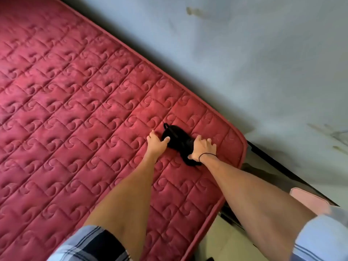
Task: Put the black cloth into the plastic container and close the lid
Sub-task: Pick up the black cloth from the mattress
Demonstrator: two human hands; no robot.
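The black cloth [178, 138] lies bunched on the red quilted mattress [75, 110], near its far right corner. My left hand [157, 142] rests at the cloth's left side, thumb pressed onto the fabric. Over the cloth's right end lies my right hand [202, 146], fingers spread flat and thumb hooked around the near edge of the cloth. A thin black band circles my right wrist. No plastic container or lid appears in view.
A grey-blue wall [244, 53] runs along the mattress's far edge. A dark bed frame [278, 166] shows past the right corner, with a pink object [310, 200] beyond it. Pale floor [226, 242] lies below the mattress edge at lower right.
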